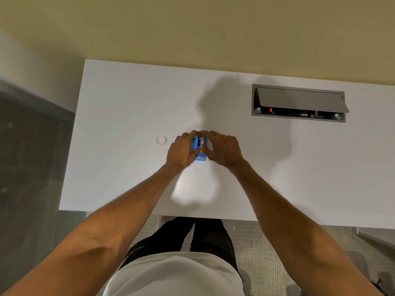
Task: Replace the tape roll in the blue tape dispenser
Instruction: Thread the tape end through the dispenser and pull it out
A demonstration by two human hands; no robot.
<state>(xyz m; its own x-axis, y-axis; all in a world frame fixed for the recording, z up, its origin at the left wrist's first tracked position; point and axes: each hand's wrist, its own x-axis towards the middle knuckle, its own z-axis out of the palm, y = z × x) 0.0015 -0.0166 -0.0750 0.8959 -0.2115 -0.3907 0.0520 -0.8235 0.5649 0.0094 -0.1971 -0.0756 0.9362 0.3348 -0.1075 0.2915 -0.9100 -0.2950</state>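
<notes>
Down near the middle of the white desk (128,99), the blue dispenser (200,151) is sitting flat, its long axis running from twelve to six o'clock, with both hands closing in on it from either side. At its nine o'clock, the left hand (181,149) is cupping the body, fingers curling over the far end and thumb pressing against the near left edge, so it is gripping the dispenser. At its three o'clock, the right hand (223,149) is arching over the top, its fingertips (208,133) meeting those of the left at the twelve o'clock end and its thumb reaching in toward the centre; whether it is pinching anything is not clear, since the fingers are blurring together there. A pale strip, possibly tape, is showing along the top of the dispenser between the hands. At nine o'clock from the left hand, just apart from it, a clear tape roll (161,140) is lying flat on the desk. Well off toward two o'clock, a grey cable box (299,103) is sitting recessed in the desk with its lid tilting open.
</notes>
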